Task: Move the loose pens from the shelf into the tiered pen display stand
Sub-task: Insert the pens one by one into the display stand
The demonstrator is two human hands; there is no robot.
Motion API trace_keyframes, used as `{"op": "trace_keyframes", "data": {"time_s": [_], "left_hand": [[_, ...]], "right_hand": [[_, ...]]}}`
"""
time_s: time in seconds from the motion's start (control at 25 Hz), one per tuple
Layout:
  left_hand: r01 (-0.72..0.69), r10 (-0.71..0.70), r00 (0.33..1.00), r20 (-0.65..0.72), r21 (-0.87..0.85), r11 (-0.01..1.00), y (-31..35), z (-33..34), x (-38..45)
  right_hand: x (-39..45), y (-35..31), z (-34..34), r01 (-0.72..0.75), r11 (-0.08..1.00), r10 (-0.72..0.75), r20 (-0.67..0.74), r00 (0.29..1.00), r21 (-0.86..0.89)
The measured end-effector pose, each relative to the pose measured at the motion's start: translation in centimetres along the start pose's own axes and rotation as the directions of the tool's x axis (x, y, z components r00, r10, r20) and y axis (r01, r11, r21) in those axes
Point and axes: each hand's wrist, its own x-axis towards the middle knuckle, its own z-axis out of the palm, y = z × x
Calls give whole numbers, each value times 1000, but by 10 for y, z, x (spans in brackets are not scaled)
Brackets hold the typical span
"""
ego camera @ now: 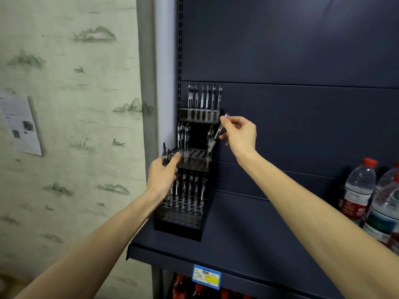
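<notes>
A black tiered pen display stand (179,223) stands at the left end of the dark blue shelf (248,244). Several clear pens stand upright in its top tier (204,98) and its bottom tier (190,190); a few stand in the middle tier (182,134). My right hand (239,134) pinches one pen (216,137), tilted, its lower tip at the right end of the middle tier. My left hand (162,178) grips a small bunch of pens (165,155) at the stand's left side.
Water bottles (358,190) with red caps stand at the shelf's right end. A price label (206,276) hangs on the shelf's front edge, with red bottles below. A papered wall with a pinned sheet (21,124) lies to the left.
</notes>
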Motion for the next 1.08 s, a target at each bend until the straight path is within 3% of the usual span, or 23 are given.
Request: {"op": "trace_keyframes", "data": {"time_s": [0.2, 0.4, 0.6, 0.8, 0.96, 1.08], "left_hand": [[-69, 71, 996, -49, 31, 997, 12, 5, 8], [-92, 89, 995, -44, -66, 994, 11, 7, 10], [-84, 73, 991, -111, -94, 992, 11, 3, 13], [-65, 66, 991, -114, 19, 998, 5, -6, 16], [-85, 103, 990, -100, 175, 981, 6, -4, 12], [-82, 98, 990, -97, 151, 985, 6, -1, 10]], "right_hand": [[0, 0, 0, 101, 987, -98, 28, 995, -122], [0, 10, 7, 82, 948, -32, 165, 986, -308], [-1, 8, 8, 155, 886, -84, 178, 980, -436], [-3, 5, 11, 238, 781, -83, 281, 956, -577], [-6, 8, 10, 234, 776, -89, 265, 960, -586], [-7, 7, 9, 225, 774, -79, 262, 962, -591]]}}
